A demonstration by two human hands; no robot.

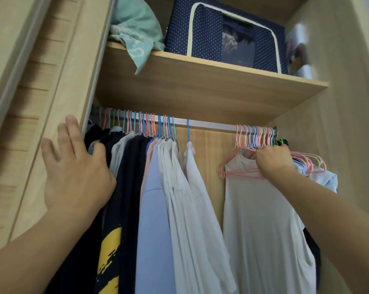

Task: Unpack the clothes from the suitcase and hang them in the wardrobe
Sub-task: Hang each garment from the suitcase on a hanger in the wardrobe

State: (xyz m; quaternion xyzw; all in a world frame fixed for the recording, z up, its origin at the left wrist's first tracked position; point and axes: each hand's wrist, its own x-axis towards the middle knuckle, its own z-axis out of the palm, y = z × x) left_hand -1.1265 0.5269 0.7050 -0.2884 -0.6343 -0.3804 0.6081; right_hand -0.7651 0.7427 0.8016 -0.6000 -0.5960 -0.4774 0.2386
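Two storage items, a navy box (221, 37) among them, top the wardrobe shelf (200, 85).

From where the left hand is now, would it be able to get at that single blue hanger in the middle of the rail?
Probably yes. The left hand lies open on the door edge, holding nothing, and the blue hanger hangs alone on the rail with bare gaps on both sides.

The head camera looks forward and slightly upward from close range into the wardrobe (338, 145), facing its hanging rail (211, 124) and upper shelf (200, 85).
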